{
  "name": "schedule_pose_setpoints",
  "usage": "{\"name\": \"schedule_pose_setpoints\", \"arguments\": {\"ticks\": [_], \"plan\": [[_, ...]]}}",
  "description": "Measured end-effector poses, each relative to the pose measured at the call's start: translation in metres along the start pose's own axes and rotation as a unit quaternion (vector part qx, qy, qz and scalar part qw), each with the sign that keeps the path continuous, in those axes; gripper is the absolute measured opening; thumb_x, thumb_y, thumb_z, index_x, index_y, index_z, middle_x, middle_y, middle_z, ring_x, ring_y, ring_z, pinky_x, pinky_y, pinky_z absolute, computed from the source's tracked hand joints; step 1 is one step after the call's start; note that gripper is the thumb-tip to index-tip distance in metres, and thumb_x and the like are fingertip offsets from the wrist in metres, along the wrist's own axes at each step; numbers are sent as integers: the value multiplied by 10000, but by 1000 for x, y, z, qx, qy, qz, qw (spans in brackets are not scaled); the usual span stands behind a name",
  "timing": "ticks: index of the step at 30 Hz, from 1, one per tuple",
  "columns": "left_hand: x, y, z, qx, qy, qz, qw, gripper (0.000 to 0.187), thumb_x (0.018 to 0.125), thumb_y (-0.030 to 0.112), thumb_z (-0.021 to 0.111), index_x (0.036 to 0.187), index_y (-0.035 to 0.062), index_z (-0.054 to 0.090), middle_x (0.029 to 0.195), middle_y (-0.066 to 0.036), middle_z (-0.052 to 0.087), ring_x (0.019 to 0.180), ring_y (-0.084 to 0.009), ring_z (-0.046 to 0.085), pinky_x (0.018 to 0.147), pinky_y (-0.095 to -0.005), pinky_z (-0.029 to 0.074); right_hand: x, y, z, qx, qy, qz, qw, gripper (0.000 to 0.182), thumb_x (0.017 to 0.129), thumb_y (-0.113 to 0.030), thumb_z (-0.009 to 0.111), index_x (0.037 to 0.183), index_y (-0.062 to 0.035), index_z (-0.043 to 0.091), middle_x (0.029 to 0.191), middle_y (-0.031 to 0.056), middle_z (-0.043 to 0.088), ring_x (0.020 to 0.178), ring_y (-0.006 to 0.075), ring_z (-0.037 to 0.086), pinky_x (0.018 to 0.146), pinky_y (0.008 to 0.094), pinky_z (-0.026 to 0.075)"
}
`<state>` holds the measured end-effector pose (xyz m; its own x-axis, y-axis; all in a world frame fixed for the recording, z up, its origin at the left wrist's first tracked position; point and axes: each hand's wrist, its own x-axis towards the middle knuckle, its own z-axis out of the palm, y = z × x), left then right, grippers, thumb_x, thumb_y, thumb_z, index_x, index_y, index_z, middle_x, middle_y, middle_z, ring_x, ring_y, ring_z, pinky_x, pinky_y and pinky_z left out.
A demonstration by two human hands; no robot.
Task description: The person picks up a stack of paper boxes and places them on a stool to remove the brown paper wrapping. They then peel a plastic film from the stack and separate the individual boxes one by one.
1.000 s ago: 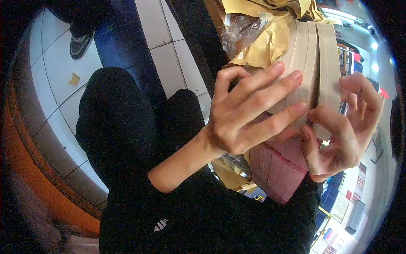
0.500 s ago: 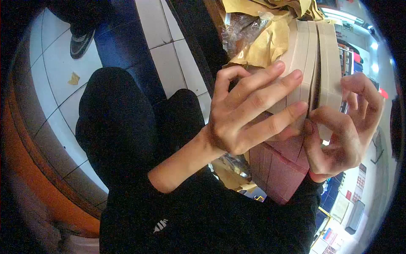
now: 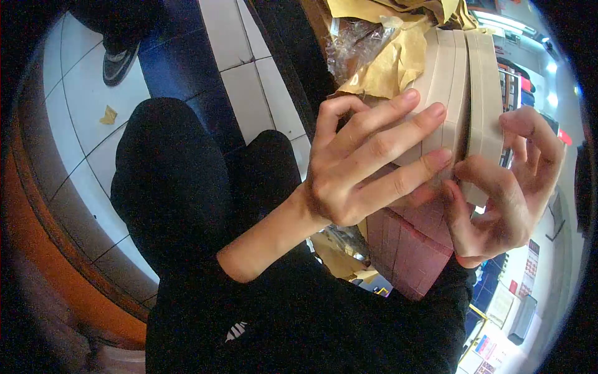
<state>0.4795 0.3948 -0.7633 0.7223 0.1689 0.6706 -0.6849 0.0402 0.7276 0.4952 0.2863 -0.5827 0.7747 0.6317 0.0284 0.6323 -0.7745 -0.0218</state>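
My left hand (image 3: pixel 374 165) lies across a pale stack of paper-like blocks (image 3: pixel 448 81), back up and fingers spread, its thumb low by the pinkish end (image 3: pixel 405 249). A dark gap separates the stack from a narrower pale block (image 3: pixel 484 93) on the right. At the lower end of that gap, my right hand (image 3: pixel 507 184) has its thumb and index fingertips close together, its other fingers bent beside the narrower block. What lies between those fingertips is too small to make out.
Torn brown paper (image 3: pixel 395 59) and crumpled clear plastic (image 3: pixel 358 47) lie against the stack's upper left. More wrapping (image 3: pixel 339 252) is below my left hand. Another person's shoe (image 3: pixel 120 64) and a paper scrap (image 3: pixel 108 115) are on the tiled floor. Shelves stand at the right.
My right thumb and index fingertips have shifted very slightly at the gap. My left hand keeps its place.
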Motion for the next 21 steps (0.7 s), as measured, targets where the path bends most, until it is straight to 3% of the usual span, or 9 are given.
{"name": "schedule_pose_setpoints", "arguments": {"ticks": [10, 19, 21], "plan": [[-1, -2, 4, 1, 23, 10, 1000, 304, 794, 321, 698, 1052, 160, 701, 1207, -117, 641, 1093, -263, 608, 787, -361, 425, 1, -3, 2, -7, 7, 12, 1000, 303, 465, -37, 687, 767, -50, 658, 1152, 231, 439, 1048, 360, 534, 835, 475, 494], [-1, -1, 3, 7, 18, 4, 1000, 287, 814, 320, 672, 1056, 167, 701, 1213, -117, 638, 1092, -265, 608, 783, -364, 425, 3, 8, -1, 9, 1, -50, 999, 236, 557, -61, 656, 792, -43, 663, 1207, 259, 425, 1110, 384, 514, 909, 517, 465], [-1, -1, 3, 3, 19, 5, 1000, 280, 825, 316, 657, 1057, 166, 701, 1216, -115, 637, 1091, -265, 608, 784, -363, 424, -1, 5, 3, 12, 11, -29, 999, 209, 588, -83, 661, 794, -45, 664, 1207, 262, 425, 1106, 385, 514, 895, 507, 472]]}}
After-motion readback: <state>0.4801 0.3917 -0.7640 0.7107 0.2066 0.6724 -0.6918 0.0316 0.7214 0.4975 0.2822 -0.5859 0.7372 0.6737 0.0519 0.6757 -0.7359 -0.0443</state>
